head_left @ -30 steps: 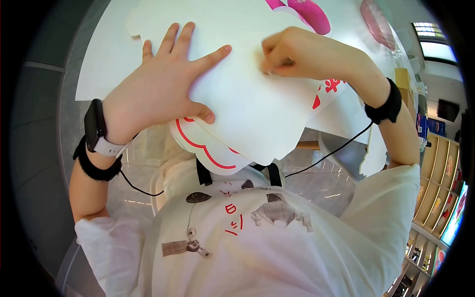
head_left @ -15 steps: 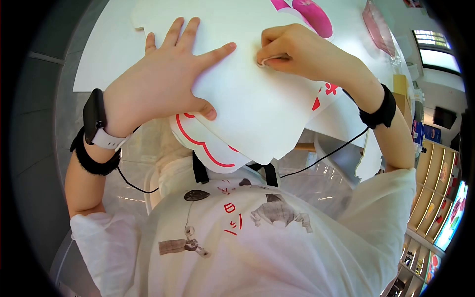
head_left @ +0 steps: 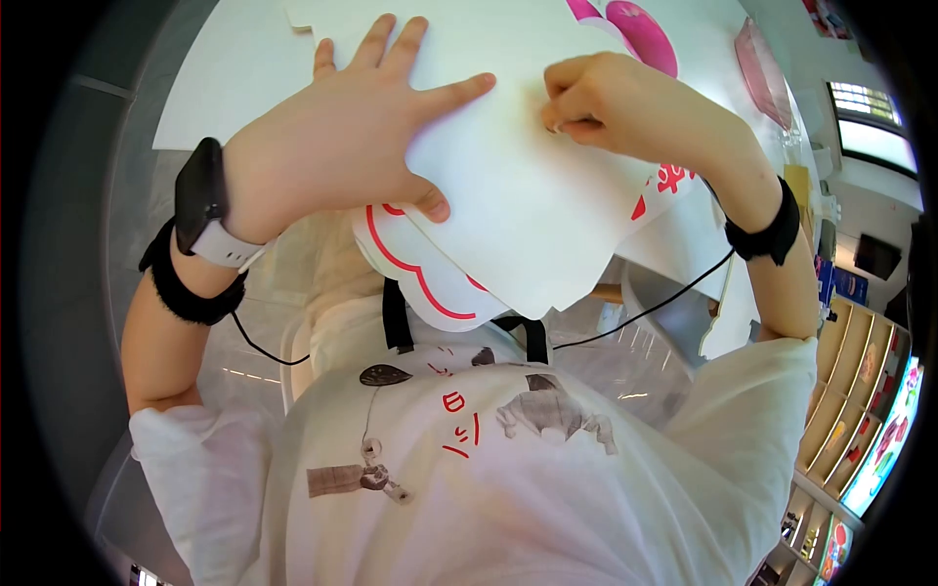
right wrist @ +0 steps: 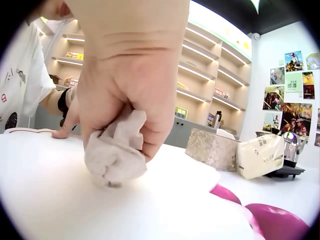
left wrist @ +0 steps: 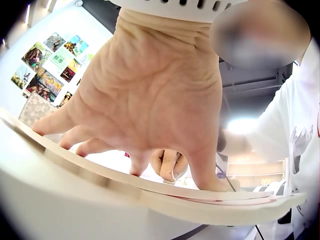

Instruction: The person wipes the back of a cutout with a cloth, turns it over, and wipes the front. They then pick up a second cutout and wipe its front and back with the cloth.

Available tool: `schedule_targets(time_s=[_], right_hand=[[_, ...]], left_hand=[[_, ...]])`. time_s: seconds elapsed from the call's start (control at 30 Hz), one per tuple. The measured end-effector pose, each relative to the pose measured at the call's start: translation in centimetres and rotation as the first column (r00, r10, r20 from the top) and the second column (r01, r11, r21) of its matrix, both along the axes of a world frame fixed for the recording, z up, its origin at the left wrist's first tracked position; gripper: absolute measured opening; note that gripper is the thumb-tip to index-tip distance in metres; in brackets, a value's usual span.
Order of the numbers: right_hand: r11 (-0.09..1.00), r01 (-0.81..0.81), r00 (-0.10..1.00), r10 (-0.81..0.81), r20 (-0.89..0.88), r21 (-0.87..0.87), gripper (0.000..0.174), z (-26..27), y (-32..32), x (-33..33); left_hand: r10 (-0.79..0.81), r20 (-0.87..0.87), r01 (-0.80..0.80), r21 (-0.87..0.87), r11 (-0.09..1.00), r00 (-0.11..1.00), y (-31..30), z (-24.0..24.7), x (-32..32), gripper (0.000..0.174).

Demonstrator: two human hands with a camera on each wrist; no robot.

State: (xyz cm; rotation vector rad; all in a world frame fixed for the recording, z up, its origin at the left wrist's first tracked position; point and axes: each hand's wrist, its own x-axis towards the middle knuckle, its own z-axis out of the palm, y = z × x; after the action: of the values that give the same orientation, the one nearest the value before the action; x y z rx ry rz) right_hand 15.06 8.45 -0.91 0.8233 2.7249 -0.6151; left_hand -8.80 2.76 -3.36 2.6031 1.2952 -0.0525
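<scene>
A white, irregularly cut board (head_left: 528,215) lies blank side up in front of me, its near corner reaching past the table edge. My left hand (head_left: 337,137) is spread on its left part, fingers straight, fingertips and thumb pressing the surface. In the right wrist view my right hand (right wrist: 132,95) grips a crumpled whitish tissue (right wrist: 115,157) and holds it down against the board. The head view shows only a sliver of that tissue below curled fingers. Under the board's near left edge, another white piece with a red scalloped line (head_left: 420,283) sticks out.
Pink printed shapes (head_left: 640,39) show beyond the board, with red lettering (head_left: 674,178) at its right. A pink translucent tray (head_left: 762,73) sits farther right. A patterned box (right wrist: 212,150), a tissue pack (right wrist: 260,156) and a kettle (right wrist: 290,145) stand on the table.
The right hand, blurred a second ago, has shifted slightly left over the board and then a little back, still gripping the tissue. The left hand stays spread in place. The head view has shifted.
</scene>
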Motion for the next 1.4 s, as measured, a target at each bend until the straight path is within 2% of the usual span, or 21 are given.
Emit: schedule_targets(time_s=[0.1, 0.2, 0.27, 0.33, 0.43, 0.53, 0.63, 0.73, 0.83, 1.07, 1.13, 1.2, 1.33, 1.4], right_hand=[[0.996, -0.039, 0.999, 0.036, 0.036, 0.079, 0.008, 0.2, 0.4, -0.6], [0.981, 0.171, 0.974, -0.154, -0.169, 0.09, 0.012, -1.0, 0.9, -0.5], [0.97, 0.227, 0.956, -0.203, -0.213, 0.093, 0.014, -1.5, 0.7, 0.0], [0.944, 0.321, 0.911, -0.286, -0.296, 0.073, 0.014, -1.8, -0.2, 0.1], [0.931, 0.365, 0.87, -0.336, -0.361, 0.014, 0.015, -2.2, -1.2, 0.3], [0.86, 0.498, 0.807, -0.506, -0.304, -0.109, 0.012, -2.3, -1.6, 0.2], [0.858, 0.506, 0.834, -0.512, -0.208, -0.084, 0.014, -2.0, -1.1, 0.1], [0.91, 0.414, 0.896, -0.412, -0.165, -0.024, 0.014, -1.6, -1.5, -0.2], [0.868, 0.49, 0.855, -0.497, -0.147, -0.08, 0.014, -1.7, -0.8, -0.1], [0.893, 0.45, 0.866, -0.444, -0.228, -0.03, 0.014, -2.0, -1.7, 0.1], [0.865, 0.5, 0.83, -0.493, -0.263, -0.044, 0.015, -2.4, -1.7, -0.1], [0.868, 0.494, 0.849, -0.493, -0.189, -0.044, 0.016, -2.0, -1.7, 0.0], [0.876, 0.481, 0.869, -0.482, -0.113, -0.036, 0.018, -1.5, -1.9, 0.2], [0.87, 0.493, 0.849, -0.488, -0.202, -0.03, 0.019, -2.0, -1.8, -0.4]], left_hand=[[0.005, -0.005, -0.004, 0.009, 1.0, 1.0, 0.1, -0.4, -0.2, 0.099], [0.008, -0.021, -0.008, 0.008, 1.0, 1.0, 0.2, -1.0, -0.1, 0.098], [0.012, -0.027, -0.012, 0.004, 1.0, 1.0, 0.2, -0.9, -0.2, 0.098], [0.013, -0.023, -0.013, -0.002, 1.0, 1.0, 0.2, -1.0, -0.2, 0.098], [0.02, -0.027, -0.02, -0.007, 1.0, 0.999, 0.2, -0.8, -0.1, 0.098], [0.016, -0.038, -0.016, 0.015, 1.0, 0.999, 0.1, -1.1, -0.1, 0.098], [0.008, -0.018, -0.008, 0.028, 1.0, 1.0, 0.1, -1.4, -0.2, 0.098], [0.0, 0.0, 0.0, 0.036, 0.999, 1.0, -0.1, -1.0, -0.2, 0.099], [0.002, 0.002, -0.002, 0.028, 1.0, 1.0, -0.2, -0.5, 0.0, 0.099], [0.008, 0.016, -0.009, 0.048, 0.999, 1.0, -0.2, -0.8, -0.2, 0.1], [-0.078, -0.071, 0.08, 0.021, 0.997, 0.994, -0.1, 1.3, -0.5, 0.091], [-0.127, -0.11, 0.129, 0.01, 0.992, 0.986, 0.0, 1.8, -0.6, 0.091], [-0.13, -0.065, 0.127, -0.045, 0.991, 0.989, 0.4, 1.1, -0.9, 0.094], [-0.121, -0.071, 0.116, -0.077, 0.99, 0.99, 0.5, 1.7, -0.8, 0.093]])
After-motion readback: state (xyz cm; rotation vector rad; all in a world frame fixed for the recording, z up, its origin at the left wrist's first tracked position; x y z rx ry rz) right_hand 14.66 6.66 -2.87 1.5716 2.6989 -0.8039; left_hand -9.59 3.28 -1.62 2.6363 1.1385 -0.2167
